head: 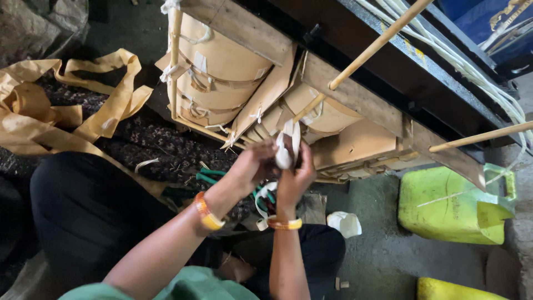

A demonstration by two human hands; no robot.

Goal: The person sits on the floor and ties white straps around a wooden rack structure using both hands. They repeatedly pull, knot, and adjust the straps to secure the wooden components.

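My left hand and my right hand meet close together under a wooden frame. Both pinch a white cloth strip that runs up to a thin wooden stick. Each wrist carries an orange bangle. Rolls of brown paper tape tied with white strips hang on the frame just above my hands. The strip's lower end is hidden between my fingers.
Loose brown paper ribbons lie on a dark patterned mat at the left. A yellow-green plastic jerrycan stands at the right, another yellow container below it. A small white cup rests on the grey floor. White cords run along the frame's top right.
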